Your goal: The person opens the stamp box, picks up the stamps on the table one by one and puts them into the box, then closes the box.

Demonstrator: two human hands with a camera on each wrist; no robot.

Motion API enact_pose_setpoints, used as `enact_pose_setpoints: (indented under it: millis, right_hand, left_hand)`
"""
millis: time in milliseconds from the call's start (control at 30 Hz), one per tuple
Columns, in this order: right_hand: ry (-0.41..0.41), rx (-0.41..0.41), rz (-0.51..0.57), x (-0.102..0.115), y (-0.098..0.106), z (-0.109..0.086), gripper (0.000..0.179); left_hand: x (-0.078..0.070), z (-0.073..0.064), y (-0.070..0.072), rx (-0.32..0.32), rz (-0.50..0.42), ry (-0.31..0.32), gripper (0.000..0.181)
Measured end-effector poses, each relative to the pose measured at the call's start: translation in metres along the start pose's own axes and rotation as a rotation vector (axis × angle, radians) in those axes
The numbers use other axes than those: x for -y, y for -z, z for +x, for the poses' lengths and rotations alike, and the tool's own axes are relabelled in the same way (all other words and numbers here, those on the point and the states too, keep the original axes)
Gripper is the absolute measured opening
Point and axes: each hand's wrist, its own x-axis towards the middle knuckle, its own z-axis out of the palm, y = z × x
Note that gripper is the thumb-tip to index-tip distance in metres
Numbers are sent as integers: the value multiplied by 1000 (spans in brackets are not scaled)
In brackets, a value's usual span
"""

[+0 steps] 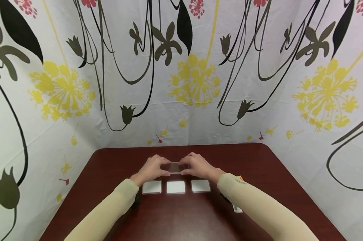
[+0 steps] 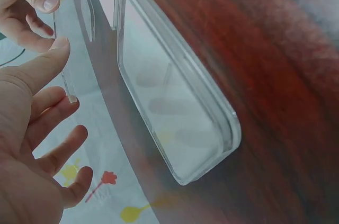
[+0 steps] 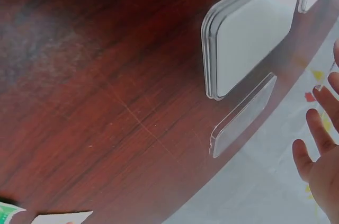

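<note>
Between my two hands is a thin clear plastic lid (image 1: 175, 168). My left hand (image 1: 152, 168) pinches its left end between thumb and fingers, the other fingers spread apart in the left wrist view. The right hand (image 1: 198, 166) grips the opposite end; in the right wrist view most of this hand is cut off. Nearer to me, three clear cases with white faces lie in a row: a left case (image 1: 152, 187), a middle case (image 1: 175, 187) and a right case (image 1: 200, 186). Another clear lid (image 3: 243, 117) lies on the table beyond the right case.
The dark red wooden table (image 1: 178, 217) has a floral cloth (image 1: 181, 130) hanging behind it and at both sides. Partly under my right forearm lie an orange item (image 1: 240, 178) and a small printed paper piece (image 1: 237, 209). A green-and-white scrap (image 3: 8, 212) shows too.
</note>
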Motion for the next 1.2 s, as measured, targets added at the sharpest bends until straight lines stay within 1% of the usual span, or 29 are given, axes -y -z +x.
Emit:
enact_pose_setpoints:
  millis: [100, 267, 433, 567, 667, 800, 867, 1000, 1100, 1200]
  right_hand:
    - [-18, 6, -15, -3, -1, 4, 40]
    - [-57, 11, -30, -7, -1, 9, 41]
    - [-86, 24, -5, -7, -2, 13, 41]
    - [-129, 57, -9, -7, -5, 16, 40]
    - [-150, 80, -31, -10, -9, 19, 39]
    - [-149, 82, -47, -12, -11, 23, 39]
    - [-148, 81, -46, -12, -12, 25, 39]
    - [-157, 102, -62, -14, -13, 26, 39]
    - [-174, 121, -76, -13, -13, 26, 39]
    - [-178, 118, -74, -11, -11, 27, 38]
  left_hand:
    - [2, 4, 0, -2, -17, 25, 53]
    - [3, 10, 1, -22, -40, 36, 52]
    - [6, 13, -1, -19, -44, 65, 51]
    - [9, 16, -6, -9, -29, 79, 49]
    - [11, 20, -10, 7, -9, 70, 47]
    - [13, 26, -12, 33, 10, 59, 45]
    - [14, 28, -13, 41, 26, 72, 46]
    - [14, 29, -15, 55, 54, 97, 46]
    - [13, 29, -15, 65, 56, 99, 46]
    - [11, 29, -13, 62, 55, 100, 47]
